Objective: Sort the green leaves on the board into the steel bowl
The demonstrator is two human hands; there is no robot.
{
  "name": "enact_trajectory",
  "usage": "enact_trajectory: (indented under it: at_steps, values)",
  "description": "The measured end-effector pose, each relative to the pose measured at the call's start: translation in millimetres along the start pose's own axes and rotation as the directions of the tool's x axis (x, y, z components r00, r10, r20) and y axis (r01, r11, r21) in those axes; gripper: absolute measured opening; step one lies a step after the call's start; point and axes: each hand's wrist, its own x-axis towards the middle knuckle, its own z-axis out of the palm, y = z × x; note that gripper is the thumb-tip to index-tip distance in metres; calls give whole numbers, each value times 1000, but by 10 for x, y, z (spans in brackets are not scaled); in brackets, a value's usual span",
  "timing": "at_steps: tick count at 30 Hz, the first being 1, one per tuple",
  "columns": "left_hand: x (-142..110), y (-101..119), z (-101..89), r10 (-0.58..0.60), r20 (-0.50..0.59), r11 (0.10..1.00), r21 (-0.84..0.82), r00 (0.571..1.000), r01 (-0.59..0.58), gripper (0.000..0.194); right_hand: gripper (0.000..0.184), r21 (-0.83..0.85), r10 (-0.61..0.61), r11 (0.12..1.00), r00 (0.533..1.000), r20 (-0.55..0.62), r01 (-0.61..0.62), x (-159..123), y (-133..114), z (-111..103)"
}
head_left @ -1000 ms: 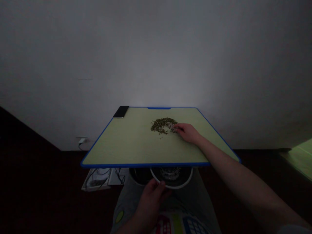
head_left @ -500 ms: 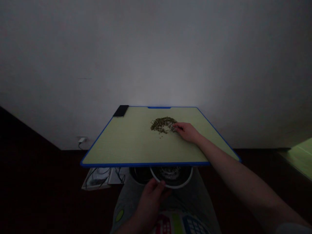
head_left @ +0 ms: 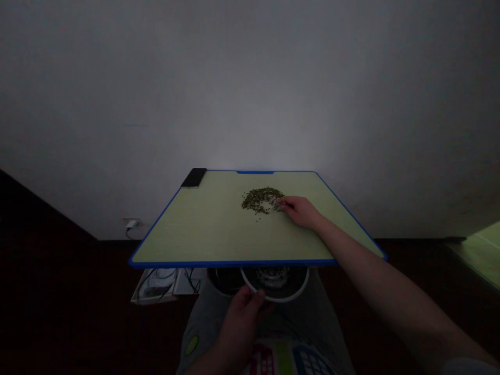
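A loose spread of small greenish-brown beans or seeds (head_left: pixel 255 199) lies on the pale, blue-edged table (head_left: pixel 203 234). At its right side is my right hand (head_left: pixel 299 209), thumb and fingertips drawn together at the grains; whatever is between them is too small to make out. Below the table's front edge, my left hand (head_left: pixel 244 317) grips the near-left rim of a round bowl (head_left: pixel 289 299). Small pale bits show inside this bowl, whose far part is hidden under the table. A second dark bowl (head_left: pixel 219 289) sits to its left, partly covered.
A black phone (head_left: pixel 194 178) lies at the table's far left corner, close to the wall. Under the table at left is a white open box (head_left: pixel 154 289) with cables. A white plug (head_left: pixel 132 224) sits in the wall socket.
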Motion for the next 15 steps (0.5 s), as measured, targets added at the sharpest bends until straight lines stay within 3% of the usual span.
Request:
enact_trajectory:
  at_steps: [7, 15]
  values:
    - [2, 14, 15, 7, -34, 1000, 22, 999, -6, 28, 28, 17, -27, 1000, 1000, 8, 27, 3, 13, 36]
    - [17, -11, -1, 10, -2, 1000, 12, 1000, -10, 27, 28, -5, -52, 999, 998, 21, 52, 40, -36, 40]
